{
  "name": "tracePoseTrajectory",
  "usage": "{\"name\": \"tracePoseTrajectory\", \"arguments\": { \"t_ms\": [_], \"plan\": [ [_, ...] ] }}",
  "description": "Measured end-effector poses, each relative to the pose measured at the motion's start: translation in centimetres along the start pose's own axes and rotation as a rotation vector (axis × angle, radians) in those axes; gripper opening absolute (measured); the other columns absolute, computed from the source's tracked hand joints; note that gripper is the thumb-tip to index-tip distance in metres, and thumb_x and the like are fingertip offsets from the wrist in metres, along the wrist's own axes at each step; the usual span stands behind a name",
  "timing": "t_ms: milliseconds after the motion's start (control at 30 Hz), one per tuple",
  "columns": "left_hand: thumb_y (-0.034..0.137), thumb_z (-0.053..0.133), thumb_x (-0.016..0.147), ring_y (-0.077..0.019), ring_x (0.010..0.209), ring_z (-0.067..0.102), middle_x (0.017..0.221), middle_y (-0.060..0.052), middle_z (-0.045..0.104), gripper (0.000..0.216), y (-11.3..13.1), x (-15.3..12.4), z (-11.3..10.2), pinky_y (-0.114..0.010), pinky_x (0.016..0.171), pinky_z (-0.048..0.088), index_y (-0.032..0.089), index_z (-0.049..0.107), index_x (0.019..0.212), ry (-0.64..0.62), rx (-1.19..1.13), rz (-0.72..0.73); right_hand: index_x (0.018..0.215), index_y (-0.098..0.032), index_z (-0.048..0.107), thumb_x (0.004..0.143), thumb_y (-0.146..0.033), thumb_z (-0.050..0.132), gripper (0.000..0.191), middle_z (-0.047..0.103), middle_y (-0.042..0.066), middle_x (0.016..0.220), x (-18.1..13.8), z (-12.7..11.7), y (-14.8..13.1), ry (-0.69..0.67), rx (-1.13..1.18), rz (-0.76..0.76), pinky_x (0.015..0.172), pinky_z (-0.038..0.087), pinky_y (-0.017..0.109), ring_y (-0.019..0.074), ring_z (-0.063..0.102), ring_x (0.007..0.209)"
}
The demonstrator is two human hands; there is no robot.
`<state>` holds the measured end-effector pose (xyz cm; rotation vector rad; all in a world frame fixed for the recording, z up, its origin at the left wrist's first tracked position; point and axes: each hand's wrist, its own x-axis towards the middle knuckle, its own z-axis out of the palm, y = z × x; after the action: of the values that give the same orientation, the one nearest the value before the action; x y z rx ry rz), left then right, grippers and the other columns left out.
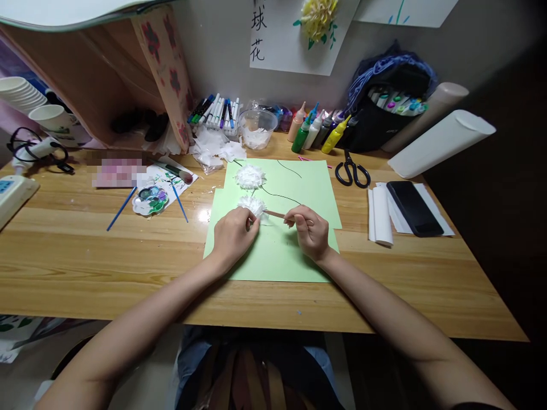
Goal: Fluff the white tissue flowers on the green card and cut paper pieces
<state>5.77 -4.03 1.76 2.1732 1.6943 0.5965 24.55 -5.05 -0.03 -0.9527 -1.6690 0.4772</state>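
My left hand (234, 234) rests on the light green paper (277, 256), its thumb and fingers closed at the near edge of a fluffy white paper flower (252, 204). My right hand (310, 230) grips a thin brown stick (274, 214) that points left, its tip at that flower's right side. Farther back on the green sheets lies a second white pompom flower (250, 177). Thin dark curved lines run across the paper by the flowers. My left fingers partly cover the nearer flower.
Black scissors (352, 171), a dark phone (414, 208) and folded white paper (379, 216) lie to the right. Paint bottles (318, 131), a clear bowl (257, 128) and white tissue scraps (216, 148) line the back. A paint palette (150, 200) and brushes are at left.
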Motion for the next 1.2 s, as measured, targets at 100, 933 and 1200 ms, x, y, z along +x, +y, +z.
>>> {"name": "tracePoseTrajectory", "arguments": {
  "t_ms": [100, 933, 1200],
  "plan": [
    [0.031, 0.05, 0.086, -0.0143, 0.069, 0.053, 0.077, -0.001, 0.062, 0.015, 0.2, 0.1, 0.1, -0.027, 0.059, 0.032, 0.02, 0.057, 0.078, 0.021, 0.034, -0.005, 0.081, -0.023, 0.058, 0.095, -0.027, 0.038, 0.025, 0.058, 0.002, 0.065, -0.2, -0.2, -0.2, 0.068, 0.014, -0.098, 0.056, 0.045, 0.03, 0.0159, 0.056, 0.058],
    [0.034, 0.052, 0.086, -0.0133, 0.066, 0.054, 0.074, 0.001, 0.062, 0.016, 0.3, 0.2, 0.3, -0.026, 0.055, 0.029, 0.021, 0.057, 0.079, 0.055, -0.013, -0.048, 0.085, -0.021, 0.056, 0.094, -0.021, 0.042, 0.017, 0.059, 0.002, 0.069, 0.4, 0.2, -0.3, -0.102, -0.082, -0.221, 0.058, 0.043, 0.03, 0.0158, 0.053, 0.062],
    [0.037, 0.047, 0.088, -0.0159, 0.068, 0.055, 0.077, -0.003, 0.064, 0.022, -3.5, 1.4, -1.9, -0.028, 0.058, 0.032, 0.02, 0.059, 0.082, 0.146, -0.065, -0.181, 0.08, -0.021, 0.055, 0.095, -0.021, 0.039, 0.021, 0.056, 0.001, 0.065, 0.6, 0.4, -0.1, -0.098, -0.099, -0.19, 0.056, 0.042, 0.029, 0.0154, 0.053, 0.06]
  ]
}}
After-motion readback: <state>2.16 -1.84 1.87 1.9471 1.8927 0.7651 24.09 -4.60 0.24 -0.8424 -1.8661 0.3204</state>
